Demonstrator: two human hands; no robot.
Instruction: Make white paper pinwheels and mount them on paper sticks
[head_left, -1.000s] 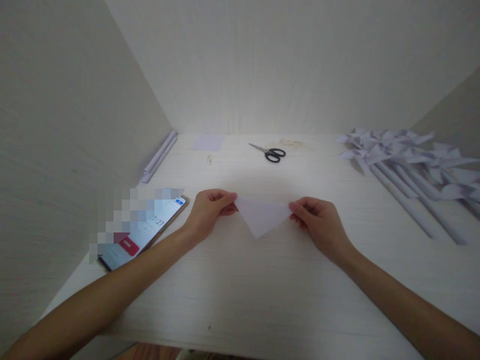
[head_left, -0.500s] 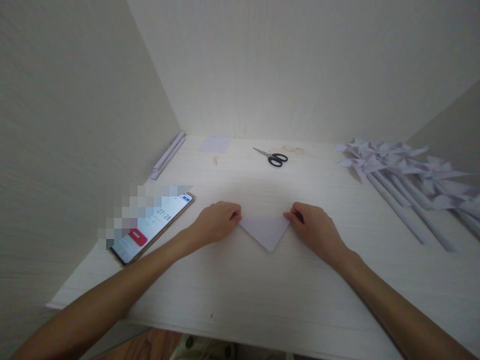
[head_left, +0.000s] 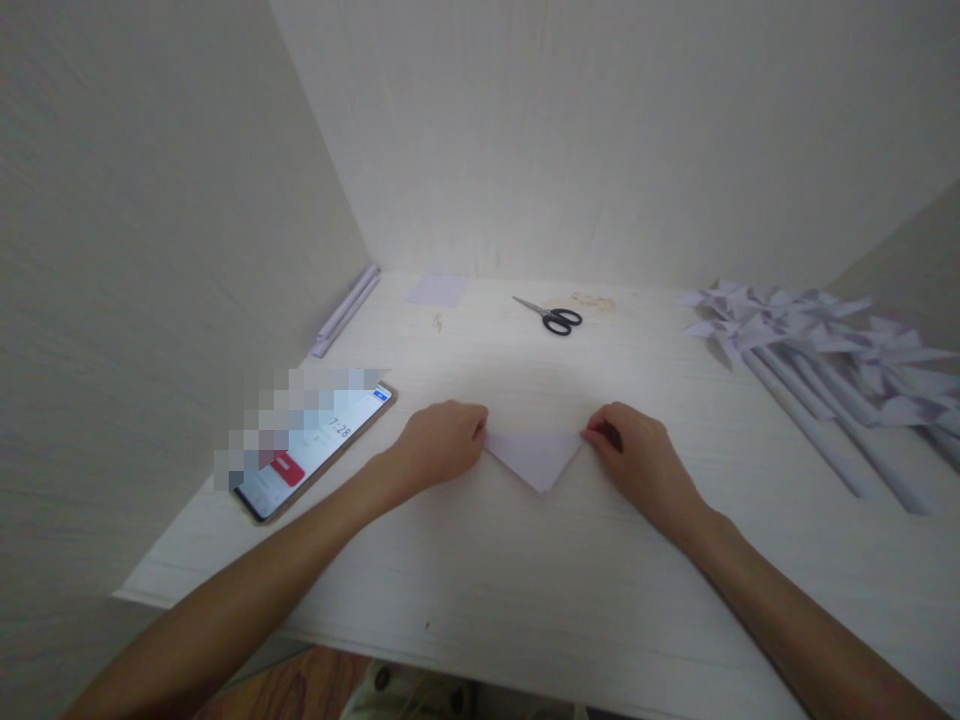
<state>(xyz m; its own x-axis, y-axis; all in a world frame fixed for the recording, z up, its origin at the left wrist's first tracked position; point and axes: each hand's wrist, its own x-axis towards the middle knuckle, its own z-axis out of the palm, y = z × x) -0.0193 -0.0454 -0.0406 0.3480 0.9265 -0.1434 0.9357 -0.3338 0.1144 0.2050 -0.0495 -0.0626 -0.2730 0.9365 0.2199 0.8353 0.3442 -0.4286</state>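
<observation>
Head view gives us little writing: the phone [head_left: 315, 448], lying on the tabletop [head_left: 525, 590] to our left, shows a timer reading that looks like 27:28 above a red button, and part of its screen is blurred out. Half a second ago it read the same; a second ago it read 27:27.

Our left hand [head_left: 442, 442] and right hand [head_left: 637, 455] each press curled fingertips down on one upper corner of the folded paper triangle [head_left: 534, 455], which lies flat near the middle of the tabletop, tip pointing toward us. A second ago we held it slightly lifted; now it rests flat.

Black-handled scissors [head_left: 551, 316] lie farther back, and paper pinwheels [head_left: 810, 340] are heaped at the right.
</observation>
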